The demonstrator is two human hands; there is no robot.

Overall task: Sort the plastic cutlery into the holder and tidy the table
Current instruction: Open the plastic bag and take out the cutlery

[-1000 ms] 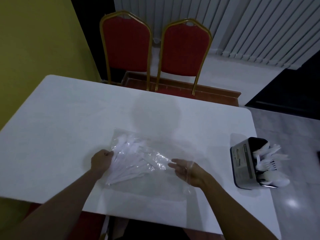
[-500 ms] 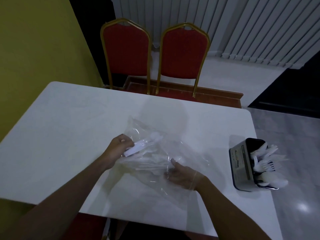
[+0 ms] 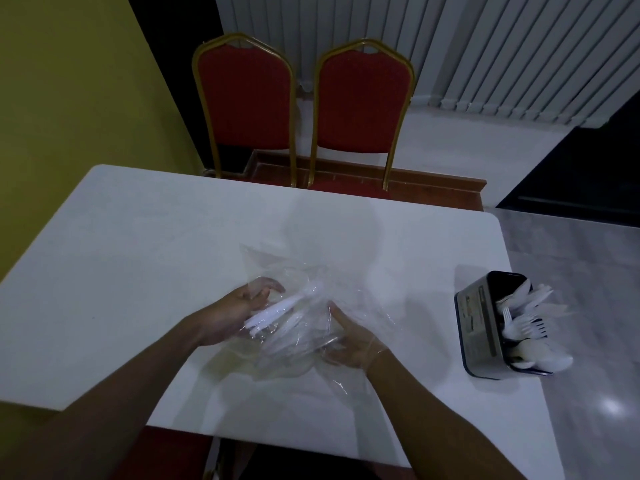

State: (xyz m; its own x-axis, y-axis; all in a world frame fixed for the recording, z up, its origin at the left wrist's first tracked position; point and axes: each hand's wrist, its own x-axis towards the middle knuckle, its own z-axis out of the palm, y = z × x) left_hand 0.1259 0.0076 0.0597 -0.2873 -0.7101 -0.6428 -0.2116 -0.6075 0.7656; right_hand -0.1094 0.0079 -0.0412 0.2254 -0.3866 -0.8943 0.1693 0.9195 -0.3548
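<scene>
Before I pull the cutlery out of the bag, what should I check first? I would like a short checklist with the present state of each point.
1. The left hand grips the cutlery bundle: ok.
2. The right hand holds the clear bag: ok.
3. The bundle is free of the bag: not ok, plastic lies around it.
4. The holder stands on the table, at its right edge: ok.
5. Free room in the holder: cannot tell, many pieces already stand inside.

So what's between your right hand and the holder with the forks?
In the head view, only the clear bag's crinkled edge beside the right hand, then bare white table up to the holder.
</scene>
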